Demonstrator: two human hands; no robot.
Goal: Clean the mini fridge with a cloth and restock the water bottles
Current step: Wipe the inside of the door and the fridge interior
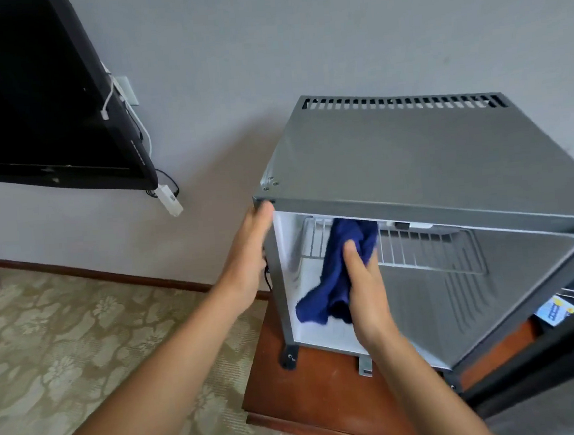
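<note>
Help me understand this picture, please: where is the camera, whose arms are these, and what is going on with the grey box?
The single picture comes from a wide-angle camera worn on a person's head, looking forward and down, so the two bare arms belong to the wearer. There is no robot. The grey box is a small grey metal mini fridge with its door open, standing on a reddish-brown wooden cabinet. The left hand rests flat against the fridge's outer left side near the top front corner, apparently to steady it. The right hand grips a dark blue cloth inside the white interior, in front of a white wire shelf. No water bottles are visible. A black wall-mounted television hangs to the left.
</note>
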